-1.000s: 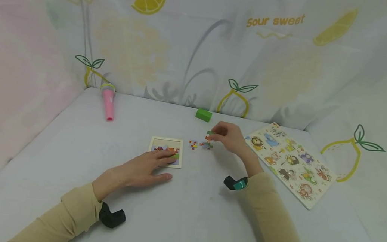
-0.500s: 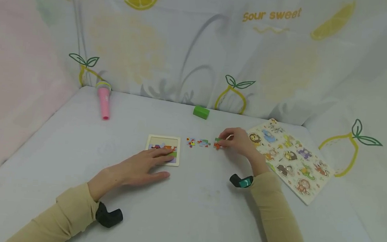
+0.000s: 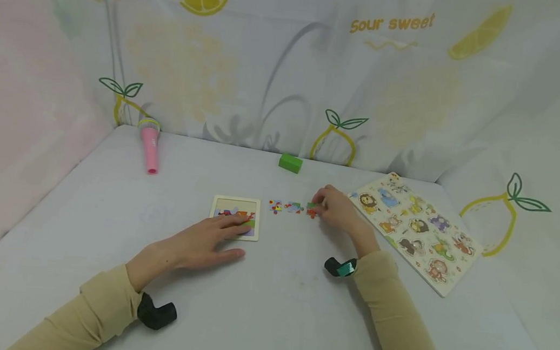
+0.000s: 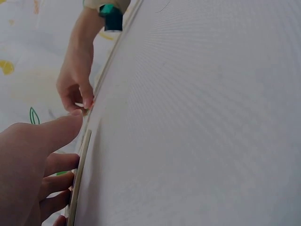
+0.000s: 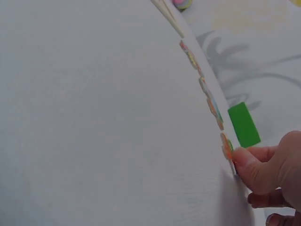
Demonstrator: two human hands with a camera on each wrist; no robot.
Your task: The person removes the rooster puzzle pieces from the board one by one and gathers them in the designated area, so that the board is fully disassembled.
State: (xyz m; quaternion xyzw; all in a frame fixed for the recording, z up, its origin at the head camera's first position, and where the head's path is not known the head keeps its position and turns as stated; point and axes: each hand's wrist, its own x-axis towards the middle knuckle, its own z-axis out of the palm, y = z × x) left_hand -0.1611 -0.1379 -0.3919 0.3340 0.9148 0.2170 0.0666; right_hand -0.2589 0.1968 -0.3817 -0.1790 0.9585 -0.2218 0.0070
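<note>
My right hand [image 3: 338, 209] pinches a small red-and-green jigsaw piece [image 3: 311, 210] at its right edge, low over the white table. Two more jigsaw pieces lie in a row to its left: a blue-and-green piece [image 3: 294, 208] and a yellow-and-red piece [image 3: 275, 206]. In the right wrist view, thumb and finger meet at the end of the held piece [image 5: 226, 145]. My left hand [image 3: 207, 243] rests with straight fingers on the square puzzle frame [image 3: 257, 217], covering part of its lower picture. The frame's upper part shows bare wood.
A green block [image 3: 290, 163] lies near the back edge of the table [image 3: 271, 304]. At the back left is a pink toy microphone [image 3: 150, 147]. A large animal puzzle board [image 3: 419, 233] lies to the right, close to my right forearm. Behind hangs a lemon-print cloth [image 3: 268, 60].
My right hand carried the red-and-green piece from above the other pieces to the right and down, then slightly back left, lining it up beside them. The left hand stays on the frame.
</note>
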